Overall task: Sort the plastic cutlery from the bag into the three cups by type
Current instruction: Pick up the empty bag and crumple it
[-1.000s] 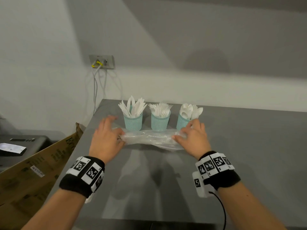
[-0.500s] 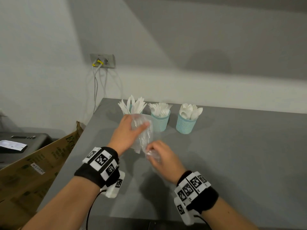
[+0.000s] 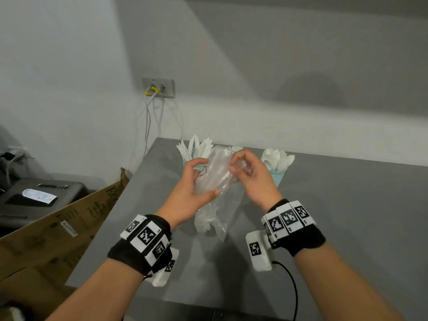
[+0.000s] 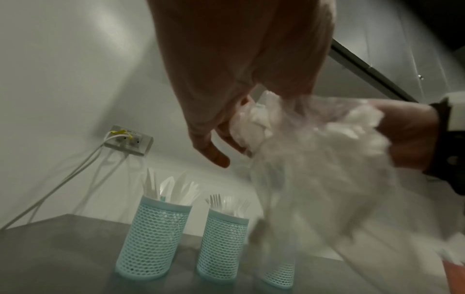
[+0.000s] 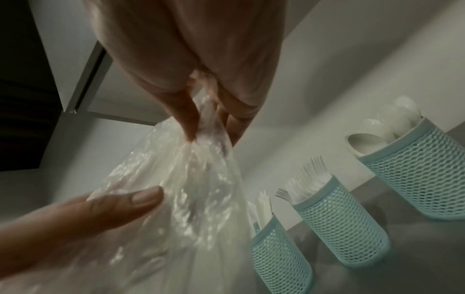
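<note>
Both hands hold a crumpled clear plastic bag in the air over the grey table, just in front of the cups. My left hand grips its left side, thumb underneath. My right hand pinches the bag's top between the fingertips. The bag's lower end hangs down to the table. I cannot make out any cutlery inside it. Three teal mesh cups stand in a row: the knife cup, the fork cup and the spoon cup. In the head view the hands and bag hide most of the first two cups.
A cardboard box leans against the table's left edge, with a dark device behind it. A wall socket with hanging cables sits above the table's far left corner. The cups stand close to the far edge.
The bag lay stretched flat on the table with a hand at each end. Both hands have lifted it, come together, and now hold it bunched upright in front of the cups.
</note>
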{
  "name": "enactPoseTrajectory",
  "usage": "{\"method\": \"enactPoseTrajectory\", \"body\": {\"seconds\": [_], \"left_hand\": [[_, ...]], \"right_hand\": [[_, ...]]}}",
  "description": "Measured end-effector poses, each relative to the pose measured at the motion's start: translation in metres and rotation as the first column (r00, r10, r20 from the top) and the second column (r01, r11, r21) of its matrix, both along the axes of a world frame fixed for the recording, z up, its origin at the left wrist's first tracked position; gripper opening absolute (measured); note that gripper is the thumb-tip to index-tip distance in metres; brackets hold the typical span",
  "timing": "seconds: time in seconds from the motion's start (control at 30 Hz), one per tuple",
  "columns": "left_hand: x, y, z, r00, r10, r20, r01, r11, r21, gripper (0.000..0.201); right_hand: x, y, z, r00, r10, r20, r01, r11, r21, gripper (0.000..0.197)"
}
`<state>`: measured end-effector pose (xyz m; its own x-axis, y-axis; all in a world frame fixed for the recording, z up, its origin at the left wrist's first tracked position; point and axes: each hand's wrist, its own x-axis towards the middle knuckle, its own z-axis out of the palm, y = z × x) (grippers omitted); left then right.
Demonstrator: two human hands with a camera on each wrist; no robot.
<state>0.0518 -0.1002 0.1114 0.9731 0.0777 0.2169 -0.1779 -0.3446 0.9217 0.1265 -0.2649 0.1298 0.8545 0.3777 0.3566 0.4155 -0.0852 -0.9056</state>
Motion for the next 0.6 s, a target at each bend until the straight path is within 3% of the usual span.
{"method": "enactPoseTrajectory", "body": {"seconds": [0.1,0.2,0.3,0.33,0.37,0.4,0.47,0.53,0.6], "left_hand": [[-0.001,-0.001,-0.003,1.000,0.023,-0.011,-0.023,0.996,-0.081,0.061],[0.001,0.000,-0.003,0.994,0.098,0.051,-0.093,0.992,-0.084,0.048],[0.004,-0.002,0.000,0.986,0.126,0.108,-0.106,0.978,-0.178,0.039],[0.005,-0.004,0.003,0.984,0.133,0.120,-0.105,0.972,-0.212,0.036],[0.006,-0.006,0.006,0.983,0.135,0.127,-0.101,0.965,-0.243,0.034],[0.008,-0.008,0.009,0.982,0.134,0.133,-0.093,0.956,-0.277,0.032],[0.011,-0.010,0.012,0.986,0.109,0.124,-0.066,0.950,-0.306,0.027],[0.015,-0.007,0.010,0.992,0.081,0.101,-0.050,0.960,-0.274,0.024],[0.015,-0.003,0.004,0.994,0.080,0.076,-0.065,0.981,-0.182,0.031]], "right_hand": [[0.004,-0.002,0.001,0.994,-0.100,0.033,0.101,0.994,-0.033,0.041],[0.002,-0.002,0.001,0.994,-0.109,-0.026,0.103,0.981,-0.166,0.030],[-0.011,0.004,-0.011,1.000,-0.029,0.010,0.030,0.865,-0.501,0.099],[-0.016,0.008,-0.014,0.998,-0.011,0.056,0.041,0.819,-0.572,0.104],[-0.019,0.012,-0.018,0.996,-0.017,0.082,0.062,0.815,-0.576,0.096],[-0.020,0.015,-0.022,0.997,-0.035,0.064,0.063,0.853,-0.518,0.080],[-0.025,0.021,-0.026,0.996,-0.052,-0.073,0.032,0.965,-0.260,0.045],[-0.028,0.022,-0.030,0.976,-0.009,-0.217,0.005,1.000,-0.021,0.038],[-0.032,0.019,-0.033,0.952,0.031,-0.304,-0.002,0.995,0.098,0.042]]}}
